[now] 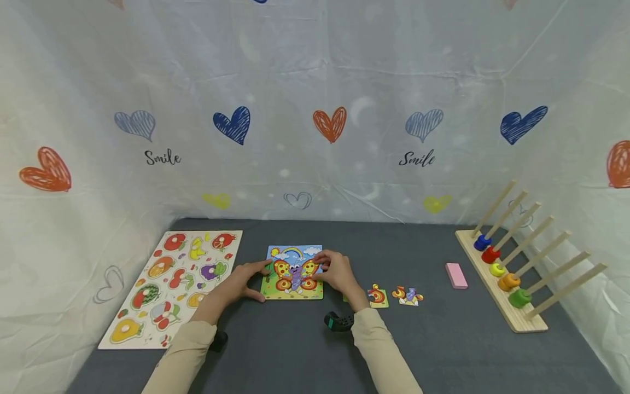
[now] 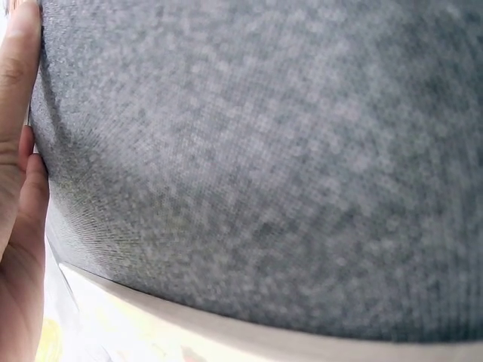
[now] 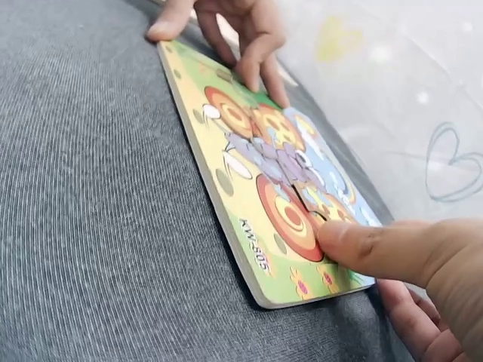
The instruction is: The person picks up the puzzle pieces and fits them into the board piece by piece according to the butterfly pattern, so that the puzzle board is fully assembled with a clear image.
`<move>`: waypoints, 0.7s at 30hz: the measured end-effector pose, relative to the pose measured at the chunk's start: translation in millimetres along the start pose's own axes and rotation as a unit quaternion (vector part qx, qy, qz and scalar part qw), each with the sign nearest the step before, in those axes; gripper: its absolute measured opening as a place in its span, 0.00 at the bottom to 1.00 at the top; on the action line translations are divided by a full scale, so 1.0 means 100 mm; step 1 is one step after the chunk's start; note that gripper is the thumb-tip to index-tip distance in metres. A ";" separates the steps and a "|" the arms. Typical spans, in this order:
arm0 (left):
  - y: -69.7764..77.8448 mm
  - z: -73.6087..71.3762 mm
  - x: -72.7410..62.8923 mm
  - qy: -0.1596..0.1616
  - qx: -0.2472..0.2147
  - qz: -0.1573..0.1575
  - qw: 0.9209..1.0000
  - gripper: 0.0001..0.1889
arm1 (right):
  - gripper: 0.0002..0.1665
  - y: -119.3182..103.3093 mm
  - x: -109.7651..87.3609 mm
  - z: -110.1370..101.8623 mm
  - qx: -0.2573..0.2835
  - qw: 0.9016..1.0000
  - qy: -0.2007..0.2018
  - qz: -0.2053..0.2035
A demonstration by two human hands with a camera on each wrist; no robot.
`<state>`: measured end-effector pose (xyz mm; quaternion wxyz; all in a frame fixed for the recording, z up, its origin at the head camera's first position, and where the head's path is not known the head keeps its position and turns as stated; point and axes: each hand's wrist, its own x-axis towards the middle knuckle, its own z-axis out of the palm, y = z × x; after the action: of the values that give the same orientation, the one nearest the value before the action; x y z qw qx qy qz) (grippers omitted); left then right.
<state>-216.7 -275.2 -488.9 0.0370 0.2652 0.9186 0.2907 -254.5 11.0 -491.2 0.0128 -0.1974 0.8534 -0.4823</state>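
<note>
Puzzle [image 1: 294, 276] points away, seemingly longer crosswise, left hand [image 1: 240, 280] splayed, right hand [image 1: 338, 270] pinching it.

Grey, finely textured cloth [image 2: 264, 166] fills most of the left wrist view, from the centre out to twelve and three o'clock, its weave soft and a little blurred. The left hand [image 2: 24, 234] runs along the edge from ten down to eight o'clock, cut off by the frame, one finger stretching towards ten and other fingertips showing just below it near nine. A flat board [image 2: 226, 324] with a pale edge slants across the bottom from eight to four o'clock, its face too washed out to read, with a blurred yellow patch [image 2: 49, 339] between seven and eight.
</note>
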 end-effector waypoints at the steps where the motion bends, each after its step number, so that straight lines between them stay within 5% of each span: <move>1: 0.00 0.00 0.00 0.000 0.000 0.001 1.000 0.45 | 0.21 0.00 0.00 -0.01 -0.004 1.000 -0.001 -0.002; 6: 0.00 0.00 0.01 -0.002 -0.002 0.001 1.000 0.45 | 0.22 0.00 0.00 0.01 -0.009 1.000 0.018 -0.006; 16: 0.03 -0.02 0.00 0.002 -0.002 0.010 1.000 0.45 | 0.23 -0.09 0.00 0.24 -0.047 0.989 0.127 0.064; 21: 0.02 0.00 0.00 0.006 0.003 0.012 1.000 0.44 | 0.24 -0.11 -0.01 0.26 -0.062 0.986 0.138 0.075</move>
<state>-216.1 -273.6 -487.3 0.0271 0.2744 0.9164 0.2903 -244.8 -15.6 -496.1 -0.0816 -0.0646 0.8876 -0.4486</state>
